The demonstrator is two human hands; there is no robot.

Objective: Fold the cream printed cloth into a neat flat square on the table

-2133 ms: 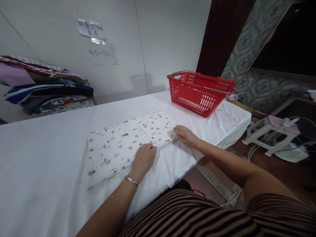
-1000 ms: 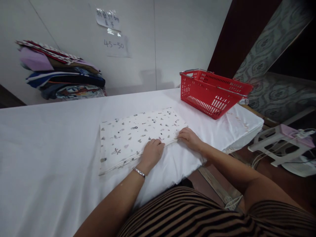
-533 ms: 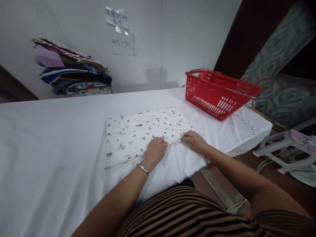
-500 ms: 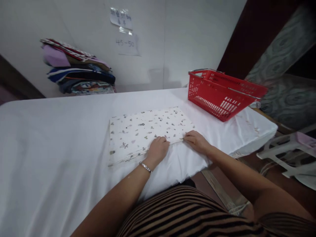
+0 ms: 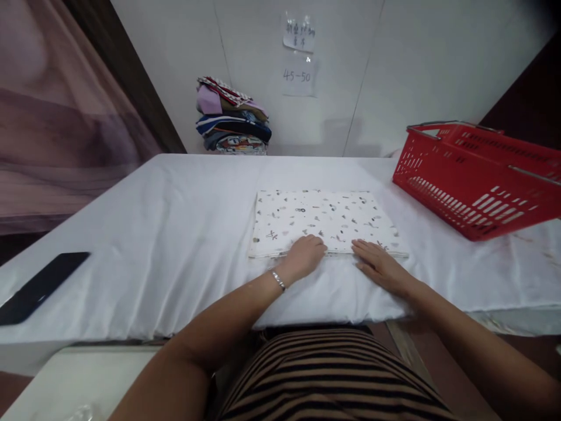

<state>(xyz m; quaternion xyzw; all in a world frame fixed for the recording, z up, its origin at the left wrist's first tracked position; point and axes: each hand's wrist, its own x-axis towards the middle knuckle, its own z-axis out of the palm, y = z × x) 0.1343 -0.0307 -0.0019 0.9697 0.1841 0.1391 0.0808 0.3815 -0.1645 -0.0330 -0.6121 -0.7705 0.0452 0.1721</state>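
A folded white cloth [image 5: 319, 216] with small printed motifs lies flat on the white-covered table. My left hand [image 5: 304, 255], with a bracelet at the wrist, rests at the cloth's near edge; its fingers are curled over the edge, on the cloth. To the right of it, my right hand [image 5: 379, 264] lies against the same near edge, fingers stretched out, the fingertips touching the cloth and the palm over the table cover.
A red basket [image 5: 473, 181] stands on the table [image 5: 175, 216] at the right. Folded clothes [image 5: 234, 120] are stacked at the wall behind. A black flat object [image 5: 44, 286] lies far left. Paper notes [image 5: 299, 76] hang on the wall.
The view has swung left, bringing in the black flat object. The cloth's near edge now lies straighter, and my right hand has loosened from its pinch and spread its fingers.
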